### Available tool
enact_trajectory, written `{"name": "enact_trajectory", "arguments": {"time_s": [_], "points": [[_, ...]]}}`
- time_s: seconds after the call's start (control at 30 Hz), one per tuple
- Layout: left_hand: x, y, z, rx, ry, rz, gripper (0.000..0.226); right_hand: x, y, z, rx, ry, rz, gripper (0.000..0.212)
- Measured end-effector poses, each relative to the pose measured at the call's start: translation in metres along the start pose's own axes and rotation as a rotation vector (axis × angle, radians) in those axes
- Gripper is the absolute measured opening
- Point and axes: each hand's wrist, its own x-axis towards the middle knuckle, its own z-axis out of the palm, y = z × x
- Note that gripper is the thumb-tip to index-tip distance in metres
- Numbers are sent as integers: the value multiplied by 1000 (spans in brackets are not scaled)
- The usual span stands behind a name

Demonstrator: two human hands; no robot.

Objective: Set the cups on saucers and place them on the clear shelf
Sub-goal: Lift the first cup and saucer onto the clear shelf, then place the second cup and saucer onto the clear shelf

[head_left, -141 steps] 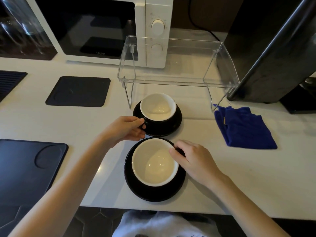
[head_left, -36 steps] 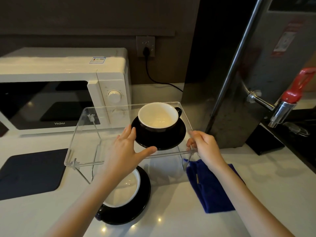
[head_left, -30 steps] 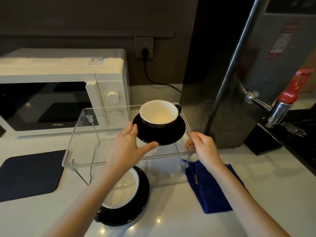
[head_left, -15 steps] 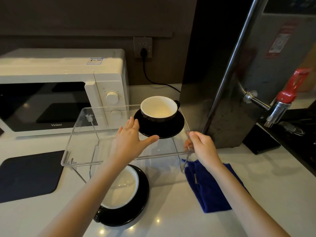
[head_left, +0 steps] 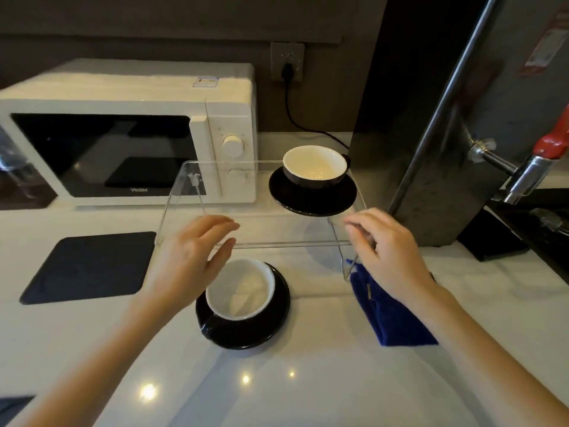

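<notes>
- Two black cups with cream-white insides are seen, each seated on its own black saucer; both cups look empty.
- One cup (head_left: pixel 315 165) and its saucer (head_left: pixel 312 197) are set on the right end of the clear shelf (head_left: pixel 215 208), close to its right edge, so that half of the placing appears done.
- The second cup (head_left: pixel 243 292) and saucer (head_left: pixel 278 306) are found on the white counter (head_left: pixel 308 380), just in front of the shelf, near its middle; they are judged the next to be lifted.
- The left hand (head_left: pixel 191 257) is held open above the near cup, fingers spread, nothing in its grip; it seems poised to take this set.
- The right hand (head_left: pixel 381 245) is curled loosely at the shelf's front right corner; no firm grip is visible, and contact with the edge cannot be told. It was probably put there to steady the light shelf.
- A blue cloth (head_left: pixel 391 312) lies under the right wrist; a white microwave (head_left: pixel 129 134) stands behind the shelf.
</notes>
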Motion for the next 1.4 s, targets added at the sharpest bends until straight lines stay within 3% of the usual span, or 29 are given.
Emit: {"name": "enact_trajectory", "arguments": {"time_s": [0.2,0.33,0.47,0.53,0.63,1.07,1.4], "points": [[-82,-36,15,164,-1,19,24,-44,-31,48,-90,-326,-127,34],[-111,-42,40,86,-101,-131,30,-59,-40,83,-69,-426,111,33],[-109,-24,46,-243,-260,-686,36,-63,-43,108,229,-436,564,40],[-106,-20,49,-567,-313,-961,32,-63,-45,116,455,-424,765,29],[-100,-16,51,-918,-263,-1135,22,-64,-46,121,644,-370,898,19],[-127,15,1,-1048,-162,-1134,11,-96,-78,86,726,-249,771,10],[-79,19,-73,-1049,10,-994,11,-37,-111,30,915,-167,595,8]]}}
